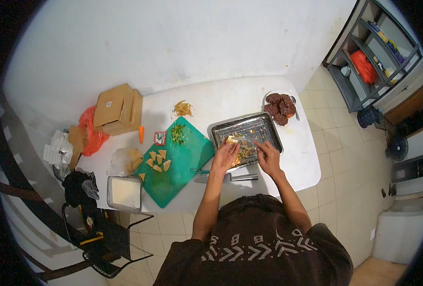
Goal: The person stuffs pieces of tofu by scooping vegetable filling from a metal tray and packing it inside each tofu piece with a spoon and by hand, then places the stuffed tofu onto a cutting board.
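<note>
My left hand [226,155] is closed on a small pale yellow piece [231,139], much like the fried tofu triangles [158,161] on the green cutting board [187,152]. My right hand [268,157] grips a small, light-coloured utensil [244,139] whose tip reaches toward that piece. Whether it is a spoon or a knife I cannot tell. Both hands are over a metal tray [273,125] holding a chopped, orange-and-green mixture [243,156]. Beside my left wrist, a knife [214,178] and other utensils lie at the table's front edge.
A plate of dark brown food [280,107] stands at the back right. Chopped greens [177,134], a small red box [160,138], a carrot [141,134] and a brown heap [183,108] lie leftward. Further left are a pale-filled container [125,193] and a cardboard box [115,112].
</note>
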`<state>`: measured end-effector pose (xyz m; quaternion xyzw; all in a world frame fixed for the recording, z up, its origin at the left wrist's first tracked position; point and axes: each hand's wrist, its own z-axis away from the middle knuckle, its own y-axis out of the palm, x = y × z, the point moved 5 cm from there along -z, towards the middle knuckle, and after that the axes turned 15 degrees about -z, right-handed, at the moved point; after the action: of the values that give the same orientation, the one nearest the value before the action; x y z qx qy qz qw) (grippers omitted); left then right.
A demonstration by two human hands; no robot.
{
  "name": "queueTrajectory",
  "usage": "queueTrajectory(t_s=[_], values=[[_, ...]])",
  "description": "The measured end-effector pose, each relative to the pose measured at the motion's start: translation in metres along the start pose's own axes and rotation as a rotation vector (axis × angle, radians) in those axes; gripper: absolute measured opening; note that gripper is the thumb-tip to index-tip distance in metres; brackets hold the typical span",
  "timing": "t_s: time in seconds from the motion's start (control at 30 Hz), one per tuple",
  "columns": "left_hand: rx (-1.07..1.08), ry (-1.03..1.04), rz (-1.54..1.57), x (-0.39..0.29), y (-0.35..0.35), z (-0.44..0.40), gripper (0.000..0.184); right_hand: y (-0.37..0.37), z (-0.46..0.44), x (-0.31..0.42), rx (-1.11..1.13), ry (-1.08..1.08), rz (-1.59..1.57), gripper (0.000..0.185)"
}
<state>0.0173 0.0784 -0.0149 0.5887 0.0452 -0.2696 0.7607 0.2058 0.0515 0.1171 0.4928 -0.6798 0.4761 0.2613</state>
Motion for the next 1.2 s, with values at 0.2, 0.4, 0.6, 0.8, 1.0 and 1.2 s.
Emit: queueTrajectory(t_s=[0.2, 0.4, 0.6, 0.8, 1.0, 1.2], values=[[0.006, 0.041, -0.082, -0.002, -0.010, -0.006, 0.040, -0.008, -0.008, 0.017, 0.086, -0.091, 0.205, 0.037], [-0.030, 0.051, -0.144, -0.005, -0.009, -0.003, 0.044, -0.006, -0.008, 0.020, 0.116, -0.103, 0.292, 0.043], [-0.018, 0.075, -0.197, -0.009, -0.006, 0.001, 0.041, -0.005, -0.011, 0.027, 0.132, -0.097, 0.328, 0.042], [-0.047, 0.072, -0.214, -0.009, -0.004, 0.004, 0.038, -0.007, -0.015, 0.032, 0.109, -0.107, 0.288, 0.039], [-0.037, 0.079, -0.195, -0.008, -0.001, 0.003, 0.039, -0.005, -0.015, 0.034, 0.112, -0.101, 0.284, 0.034], [-0.021, 0.042, -0.202, -0.006, -0.005, 0.002, 0.040, -0.003, -0.015, 0.033, 0.131, -0.087, 0.294, 0.034]])
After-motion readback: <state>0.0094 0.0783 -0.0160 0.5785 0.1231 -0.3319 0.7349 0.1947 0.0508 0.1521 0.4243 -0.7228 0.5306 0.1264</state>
